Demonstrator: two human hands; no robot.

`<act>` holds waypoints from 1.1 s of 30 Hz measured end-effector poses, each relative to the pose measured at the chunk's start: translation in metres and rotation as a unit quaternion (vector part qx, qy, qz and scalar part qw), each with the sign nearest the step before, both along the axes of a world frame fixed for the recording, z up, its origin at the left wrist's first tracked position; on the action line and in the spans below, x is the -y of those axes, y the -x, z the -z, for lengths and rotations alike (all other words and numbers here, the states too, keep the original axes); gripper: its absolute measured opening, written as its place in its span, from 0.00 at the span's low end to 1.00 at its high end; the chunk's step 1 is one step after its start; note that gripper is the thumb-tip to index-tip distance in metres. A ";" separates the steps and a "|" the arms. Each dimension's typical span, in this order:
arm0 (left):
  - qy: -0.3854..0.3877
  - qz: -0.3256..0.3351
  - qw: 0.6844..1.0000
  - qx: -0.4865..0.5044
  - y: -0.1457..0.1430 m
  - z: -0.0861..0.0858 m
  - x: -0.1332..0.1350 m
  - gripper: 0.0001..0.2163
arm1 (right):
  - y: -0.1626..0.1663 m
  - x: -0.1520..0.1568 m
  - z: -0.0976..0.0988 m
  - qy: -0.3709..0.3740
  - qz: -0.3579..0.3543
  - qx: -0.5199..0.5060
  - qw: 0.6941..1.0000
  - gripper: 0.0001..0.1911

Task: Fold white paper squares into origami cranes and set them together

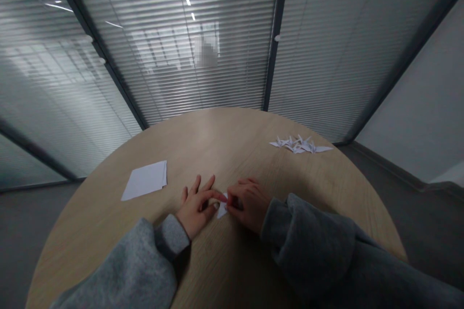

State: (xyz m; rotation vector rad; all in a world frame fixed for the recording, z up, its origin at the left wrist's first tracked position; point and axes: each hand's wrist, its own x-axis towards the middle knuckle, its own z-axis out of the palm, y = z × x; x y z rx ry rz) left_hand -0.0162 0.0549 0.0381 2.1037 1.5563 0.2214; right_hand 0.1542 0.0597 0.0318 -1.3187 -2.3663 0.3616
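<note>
A small piece of white folded paper (pixel 222 208) lies on the round wooden table (pixel 232 154) between my two hands. My left hand (pixel 197 207) pinches its left side with thumb and forefinger, the other fingers stretched out flat. My right hand (pixel 248 203) is curled over its right side, fingers closed on the paper. Most of the paper is hidden under my fingers. Both arms wear grey sleeves.
A stack of white paper sheets (pixel 147 179) lies to the left of my hands. Several folded white paper cranes (pixel 299 145) sit in a cluster at the far right of the table. Glass walls with blinds stand behind the table.
</note>
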 end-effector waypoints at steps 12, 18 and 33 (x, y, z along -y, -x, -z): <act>-0.008 -0.001 1.000 -0.006 0.000 0.003 -0.001 0.13 | -0.008 -0.002 -0.005 -0.017 0.010 0.055 0.998 0.03; -0.011 0.004 1.000 -0.003 0.000 0.001 0.000 0.12 | -0.003 0.001 -0.004 -0.001 -0.006 0.044 0.999 0.02; -0.046 0.005 0.998 0.035 0.004 0.011 0.000 0.11 | -0.016 -0.005 -0.009 0.033 0.040 0.029 0.998 0.03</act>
